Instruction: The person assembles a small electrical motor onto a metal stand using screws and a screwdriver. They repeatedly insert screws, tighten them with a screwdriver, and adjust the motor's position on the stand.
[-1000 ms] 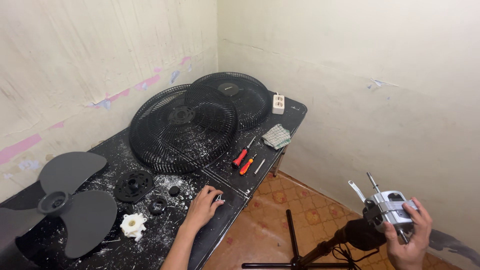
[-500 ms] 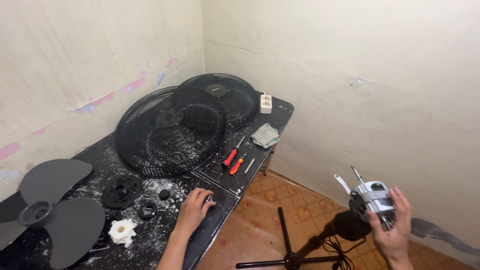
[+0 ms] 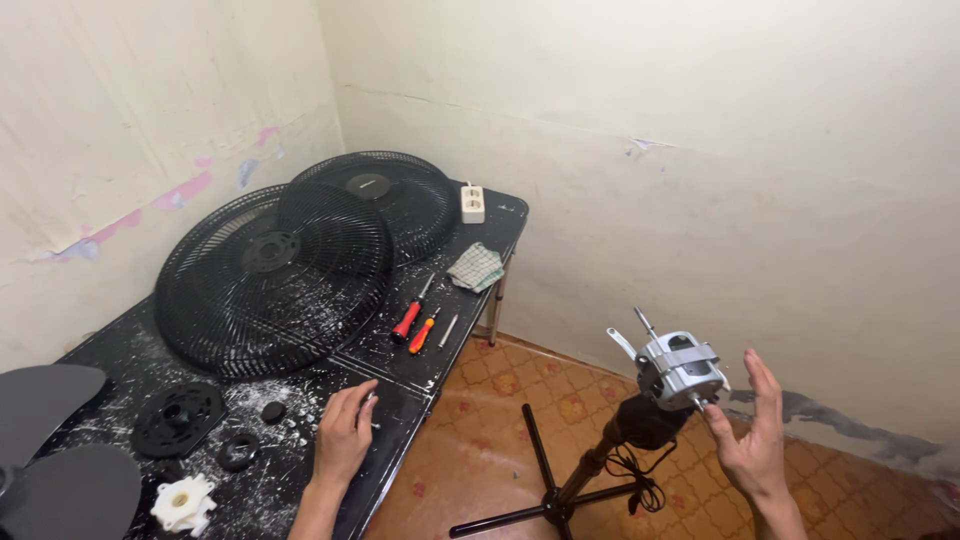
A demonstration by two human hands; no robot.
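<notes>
Bare silver fan motor (image 3: 680,368) on a black stand met the open right hand's (image 3: 752,440) fingertips; the left hand (image 3: 345,435) lay flat, empty, on the black counter (image 3: 400,375) left of it.

Hidden or cut off, as I see it from the head view:
- Grey fan blade (image 3: 55,450): cut by the left and bottom edges; hub barely showing.
- Counter (image 3: 400,385): near end runs off the bottom edge.
- Rear fan guard (image 3: 400,195): partly covered by the front fan guard (image 3: 270,280).
- My left hand (image 3: 345,435): fingertips too blurred to tell what they touch.
- My right hand (image 3: 750,440): wrist leaves frame; contact with the motor (image 3: 680,370) unclear.
- Stand (image 3: 560,490): feet clipped at bottom.
</notes>
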